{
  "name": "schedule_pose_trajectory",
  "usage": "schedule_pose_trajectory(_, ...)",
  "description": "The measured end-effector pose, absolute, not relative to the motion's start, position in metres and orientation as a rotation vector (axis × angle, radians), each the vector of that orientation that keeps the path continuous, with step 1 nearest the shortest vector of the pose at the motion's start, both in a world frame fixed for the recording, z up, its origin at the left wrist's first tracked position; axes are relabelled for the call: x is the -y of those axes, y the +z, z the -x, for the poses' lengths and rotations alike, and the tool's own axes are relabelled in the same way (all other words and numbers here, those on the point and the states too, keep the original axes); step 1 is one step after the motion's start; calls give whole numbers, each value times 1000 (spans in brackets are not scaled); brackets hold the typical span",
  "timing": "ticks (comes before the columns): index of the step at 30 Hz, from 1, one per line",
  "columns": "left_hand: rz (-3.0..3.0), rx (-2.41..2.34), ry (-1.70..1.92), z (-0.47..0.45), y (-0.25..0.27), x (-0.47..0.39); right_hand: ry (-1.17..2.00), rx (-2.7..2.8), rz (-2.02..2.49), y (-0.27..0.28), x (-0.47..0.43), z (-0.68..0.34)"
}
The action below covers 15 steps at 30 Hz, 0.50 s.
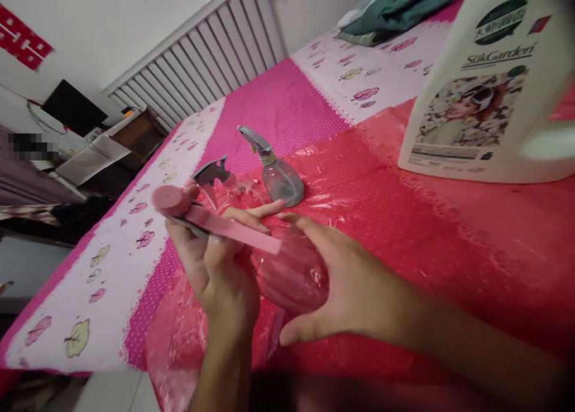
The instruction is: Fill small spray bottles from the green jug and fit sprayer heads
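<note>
A spray bottle with a pink trigger head (242,231) and a clear, rounded body (291,271) is tilted on its side in front of me. My left hand (224,268) is closed around the head and neck, with the index finger stretched out. Around the wide base of the body curve the fingers and thumb of my right hand (354,274). Whether the head is screwed tight on the neck is hidden by my left hand. Just beyond stands another clear spray bottle (283,181) with a grey head. A loose grey and pink spray head (213,172) is beside it.
A red plastic sheet (386,238) covers part of a bed with a pink and white patterned cover (265,103). A large white jug (476,118) labelled SükGarden stands at the right. Folded dark green cloth (404,8) lies behind. A monitor (74,108) stands at the far left.
</note>
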<state>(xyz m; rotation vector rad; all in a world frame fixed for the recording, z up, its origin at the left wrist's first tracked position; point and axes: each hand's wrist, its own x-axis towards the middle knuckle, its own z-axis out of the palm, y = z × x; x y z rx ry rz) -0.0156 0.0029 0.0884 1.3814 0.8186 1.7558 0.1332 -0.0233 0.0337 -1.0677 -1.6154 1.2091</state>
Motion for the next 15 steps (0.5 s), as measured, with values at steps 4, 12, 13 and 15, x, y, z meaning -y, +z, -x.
schedule_pose_trajectory(4, -1463, -843, 1671, 11, 82, 2, 962, 1670, 1190, 30, 29, -123)
schedule_pose_trajectory(12, -1529, -937, 1595, 16, 82, 1, 659, 1835, 1191, 23, 31, -121)
schedule_pose_trajectory(13, -1537, -907, 1563, 17, 82, 1, 728, 1835, 1167, 23, 32, -121)
schedule_pose_trajectory(15, -1544, -887, 1463, 21, 84, 3, 881, 1818, 1127, 23, 33, -119)
